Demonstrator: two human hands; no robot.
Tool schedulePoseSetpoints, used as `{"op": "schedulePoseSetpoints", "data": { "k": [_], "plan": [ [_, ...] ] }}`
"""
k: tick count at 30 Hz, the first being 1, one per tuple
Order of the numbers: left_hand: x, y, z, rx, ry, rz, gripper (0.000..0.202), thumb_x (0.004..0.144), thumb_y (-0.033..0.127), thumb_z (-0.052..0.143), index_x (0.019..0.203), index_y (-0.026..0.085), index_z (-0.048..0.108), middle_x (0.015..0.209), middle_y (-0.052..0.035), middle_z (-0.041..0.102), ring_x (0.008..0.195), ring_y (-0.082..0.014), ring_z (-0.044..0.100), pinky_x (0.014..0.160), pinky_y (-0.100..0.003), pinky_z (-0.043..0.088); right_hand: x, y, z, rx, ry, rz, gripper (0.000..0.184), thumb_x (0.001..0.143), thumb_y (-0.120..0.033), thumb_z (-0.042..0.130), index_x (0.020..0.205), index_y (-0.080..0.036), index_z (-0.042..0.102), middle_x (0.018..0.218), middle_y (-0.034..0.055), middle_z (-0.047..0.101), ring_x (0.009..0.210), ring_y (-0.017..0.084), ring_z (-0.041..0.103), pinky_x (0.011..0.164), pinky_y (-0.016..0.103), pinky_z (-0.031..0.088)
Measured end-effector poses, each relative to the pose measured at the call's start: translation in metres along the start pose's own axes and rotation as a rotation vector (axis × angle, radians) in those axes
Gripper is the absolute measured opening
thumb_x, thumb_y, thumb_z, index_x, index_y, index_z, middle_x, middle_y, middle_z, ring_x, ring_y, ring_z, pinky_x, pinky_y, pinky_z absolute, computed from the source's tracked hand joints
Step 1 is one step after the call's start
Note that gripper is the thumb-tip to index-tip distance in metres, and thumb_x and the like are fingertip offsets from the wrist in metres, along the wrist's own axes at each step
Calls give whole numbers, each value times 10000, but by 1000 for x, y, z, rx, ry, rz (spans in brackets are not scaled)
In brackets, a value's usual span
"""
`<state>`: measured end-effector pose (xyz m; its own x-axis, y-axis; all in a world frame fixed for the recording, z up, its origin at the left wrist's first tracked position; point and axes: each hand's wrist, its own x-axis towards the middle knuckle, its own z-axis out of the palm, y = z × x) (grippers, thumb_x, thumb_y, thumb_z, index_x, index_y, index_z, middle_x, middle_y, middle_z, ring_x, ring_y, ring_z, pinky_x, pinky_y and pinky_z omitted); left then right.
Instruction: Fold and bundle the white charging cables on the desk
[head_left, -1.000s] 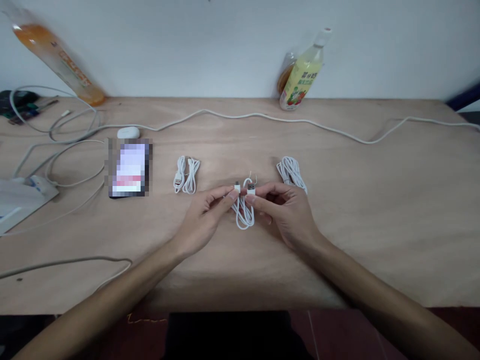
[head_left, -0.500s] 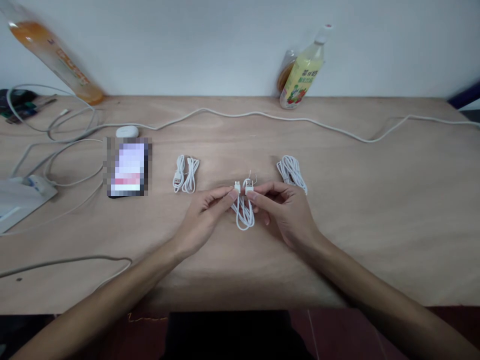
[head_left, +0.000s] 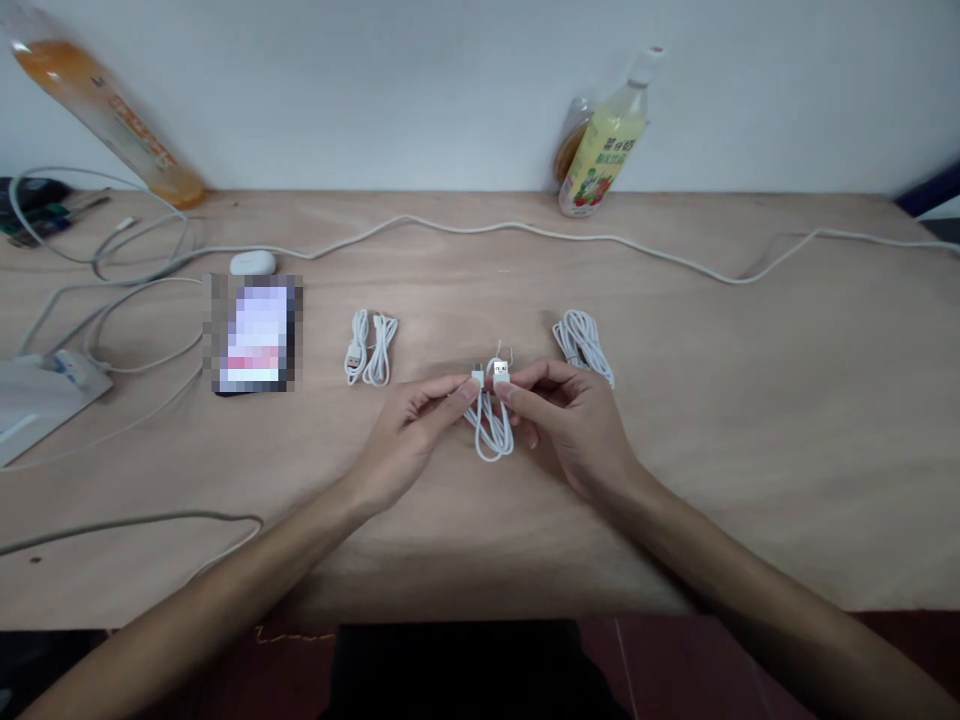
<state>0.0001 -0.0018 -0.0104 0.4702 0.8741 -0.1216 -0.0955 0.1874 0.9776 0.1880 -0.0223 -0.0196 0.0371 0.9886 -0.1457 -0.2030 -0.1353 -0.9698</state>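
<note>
Pale wall at the top of the frame, wooden table filling most of the rest. White cable coil at the centre of the frame, both ends pinched. Left hand: thumb and finger closed narrowly on the smaller plug. Right hand: same narrow pinch, on the USB plug. Metal ends point to the top of the frame, the plugs close side by side. From where I stand, cannot tell whether the loops rest on the wood or hang just above it.

Risks, my judgement:
1. Loops hang below the pinch with little visible support; if the hands part quickly, the coil could pull open or knot.
2. Thin tie beyond the plugs looks loose at its ends; a tug might free it.
3. White bundle, right of centre, sits partly behind the right hand; contact unclear. An outward swing could drag it.
4. Paired coils, left of centre, lie near the left fingertips; a careless sweep could nudge them. Similar white cables all round, so mix-ups seem easy.
</note>
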Motion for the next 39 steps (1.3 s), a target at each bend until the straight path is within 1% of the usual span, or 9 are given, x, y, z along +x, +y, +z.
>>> {"op": "schedulePoseSetpoints", "data": {
  "k": [7, 13, 17, 21, 25, 30, 35, 39],
  "plan": [
    [1, -2, 0, -28, -10, 7, 299, 1034, 473, 748, 1047, 217, 900, 1018, -61, 859, 1005, -243, 764, 1017, -376, 552, 1, 2, -1, -12, 1, 2, 303, 781, -446, 955, 739, -218, 760, 615, -22, 694, 469, 97, 530, 429, 234, 405],
    [1, -4, 0, -49, -9, 13, 293, 1043, 460, 742, 1001, 218, 903, 995, -55, 852, 1005, -238, 759, 1035, -379, 542, 1, 1, 0, -3, 1, 7, 285, 773, -428, 952, 725, -220, 762, 619, -22, 693, 469, 95, 533, 425, 232, 397],
    [1, -4, 1, -44, -17, 13, 313, 1060, 448, 718, 964, 210, 899, 985, -64, 846, 985, -233, 756, 1020, -380, 542, 1, 2, -1, 0, 4, 5, 268, 772, -416, 948, 729, -222, 769, 624, -18, 699, 481, 100, 544, 423, 229, 400],
    [2, -4, 0, -30, -15, 18, 310, 1048, 436, 730, 915, 208, 892, 984, -66, 845, 1013, -238, 752, 1025, -373, 537, 1, 2, -1, -1, -3, -1, 258, 767, -406, 947, 729, -219, 773, 627, -16, 694, 505, 107, 563, 422, 222, 411],
    [2, -4, -1, -22, -10, 8, 303, 1033, 454, 745, 922, 213, 892, 978, -61, 847, 1017, -246, 753, 1012, -375, 545, 1, 1, -1, -29, 5, -4, 274, 778, -422, 935, 725, -214, 764, 621, -17, 689, 490, 99, 549, 427, 225, 419],
    [1, -3, 0, -15, 7, -3, 312, 1034, 470, 740, 947, 213, 893, 988, -63, 849, 1023, -252, 752, 1043, -394, 539, 1, 1, 0, -27, 5, 0, 274, 771, -419, 931, 726, -214, 755, 621, -20, 687, 483, 95, 541, 434, 228, 423],
    [1, -4, 0, -25, 1, 2, 299, 1022, 464, 761, 907, 221, 893, 983, -53, 848, 1015, -241, 753, 1035, -381, 537, 1, 2, 0, -38, 19, 0, 286, 763, -434, 938, 732, -216, 755, 625, -21, 684, 495, 99, 540, 428, 224, 411],
    [2, -4, -1, -23, -4, 2, 301, 1035, 465, 746, 928, 226, 896, 982, -52, 848, 1002, -236, 754, 1020, -380, 539, 1, 2, -1, -48, 16, 5, 299, 763, -453, 937, 736, -217, 755, 637, -15, 688, 514, 106, 544, 438, 232, 421]
  ]
}}
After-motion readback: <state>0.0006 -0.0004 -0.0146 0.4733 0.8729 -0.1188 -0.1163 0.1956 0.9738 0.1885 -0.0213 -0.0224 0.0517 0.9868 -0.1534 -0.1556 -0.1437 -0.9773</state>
